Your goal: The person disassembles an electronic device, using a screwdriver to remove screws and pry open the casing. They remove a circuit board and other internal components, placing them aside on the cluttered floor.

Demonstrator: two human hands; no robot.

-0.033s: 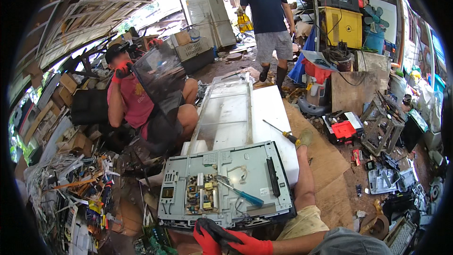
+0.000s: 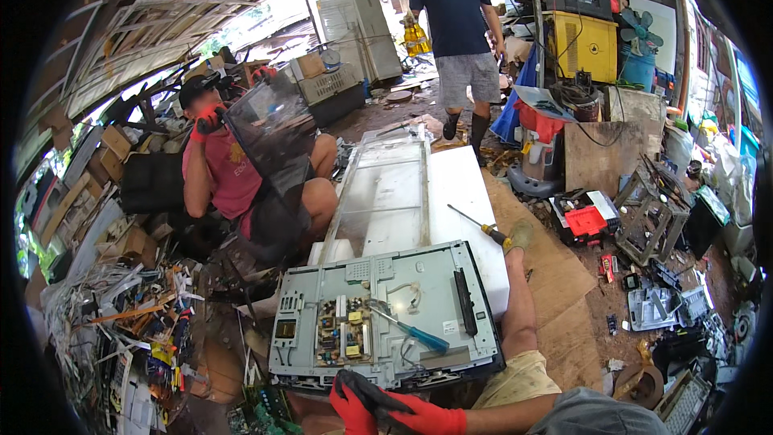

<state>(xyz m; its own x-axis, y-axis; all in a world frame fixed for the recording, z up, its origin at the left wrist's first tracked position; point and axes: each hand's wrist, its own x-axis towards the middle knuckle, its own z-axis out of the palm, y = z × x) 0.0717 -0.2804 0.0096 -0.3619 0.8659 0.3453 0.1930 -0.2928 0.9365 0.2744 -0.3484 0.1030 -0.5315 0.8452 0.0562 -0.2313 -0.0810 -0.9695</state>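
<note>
At the lower edge my left hand (image 2: 352, 411) and my right hand (image 2: 423, 414), both in red gloves with black parts, meet in front of the panel. Their fingers are drawn together around a dark patch; whether that is glove coating or a held thing I cannot make out. Just beyond them lies a flat-screen TV panel (image 2: 322, 361), its pale metal back facing up. On it are a power circuit board (image 2: 344, 330), a screwdriver with a blue handle (image 2: 428, 339) and a black strip (image 2: 465, 302). A second screwdriver, yellow and black (image 2: 497, 235), rests on the white slab by my leg.
A white foam slab (image 2: 463, 185) and a framed glass panel (image 2: 378, 189) stretch beyond the TV. At left a seated person (image 2: 229, 181) holds a dark translucent sheet (image 2: 278, 125); another person (image 2: 457, 24) stands ahead. Scrap piles (image 2: 129, 330) and a red-black toolbox (image 2: 585, 220) flank me.
</note>
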